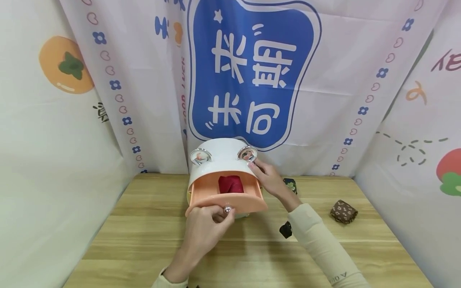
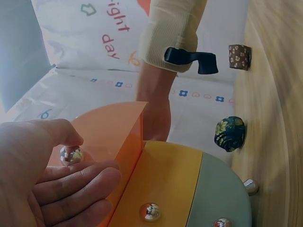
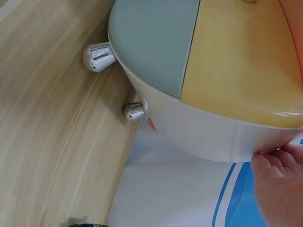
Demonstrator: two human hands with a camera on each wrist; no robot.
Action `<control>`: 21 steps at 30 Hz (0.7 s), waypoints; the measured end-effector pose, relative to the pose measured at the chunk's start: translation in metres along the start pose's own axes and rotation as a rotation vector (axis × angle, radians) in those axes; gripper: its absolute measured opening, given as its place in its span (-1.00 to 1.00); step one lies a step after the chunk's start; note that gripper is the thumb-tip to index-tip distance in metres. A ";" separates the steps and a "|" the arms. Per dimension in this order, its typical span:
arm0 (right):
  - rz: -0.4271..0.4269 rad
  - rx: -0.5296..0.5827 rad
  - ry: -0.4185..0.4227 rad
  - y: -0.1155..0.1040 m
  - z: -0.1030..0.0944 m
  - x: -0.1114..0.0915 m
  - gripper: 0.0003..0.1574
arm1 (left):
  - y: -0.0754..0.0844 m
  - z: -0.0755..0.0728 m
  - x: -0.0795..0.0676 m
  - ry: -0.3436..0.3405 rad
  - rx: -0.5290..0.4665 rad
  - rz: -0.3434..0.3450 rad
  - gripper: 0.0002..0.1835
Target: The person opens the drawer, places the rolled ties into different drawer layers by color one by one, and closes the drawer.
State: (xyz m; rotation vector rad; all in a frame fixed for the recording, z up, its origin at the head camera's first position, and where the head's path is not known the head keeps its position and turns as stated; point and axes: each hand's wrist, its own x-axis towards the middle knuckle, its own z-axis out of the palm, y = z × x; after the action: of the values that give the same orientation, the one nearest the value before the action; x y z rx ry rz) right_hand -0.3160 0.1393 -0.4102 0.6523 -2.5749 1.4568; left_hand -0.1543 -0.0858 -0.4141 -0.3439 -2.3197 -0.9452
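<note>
A rounded white drawer cabinet (image 1: 219, 160) with two round, mirror-like eyes stands on short metal feet. Its top orange drawer (image 1: 248, 203) is pulled out, and a folded dark red cloth (image 1: 231, 185) lies inside. My left hand (image 1: 206, 226) pinches the shiny round knob (image 2: 71, 155) on that drawer's front between thumb and fingers. On the cabinet's right side, my right hand (image 1: 271, 181) grips the white shell, thumb near the right eye and fingers curled against the wall. Below, the yellow drawer (image 2: 170, 177) and the grey-green drawer (image 2: 220, 187) are closed.
Right of the cabinet, a dark floral cloth bundle (image 1: 290, 185) lies near the table's back edge. A brown flowered cloth bundle (image 1: 343, 211) is farther right on the wooden table (image 1: 144, 244). Printed curtains (image 1: 324, 100) hang behind and at both sides.
</note>
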 end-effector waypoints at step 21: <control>0.037 0.001 -0.083 -0.006 -0.005 0.000 -0.25 | -0.017 0.010 0.032 -0.026 0.003 -0.012 -0.61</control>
State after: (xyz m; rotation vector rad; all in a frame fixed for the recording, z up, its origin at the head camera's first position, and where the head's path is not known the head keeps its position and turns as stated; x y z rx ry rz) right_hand -0.3138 0.1411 -0.4029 0.6833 -2.6623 1.4730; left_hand -0.1917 -0.0905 -0.4090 -0.3428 -2.3492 -0.9479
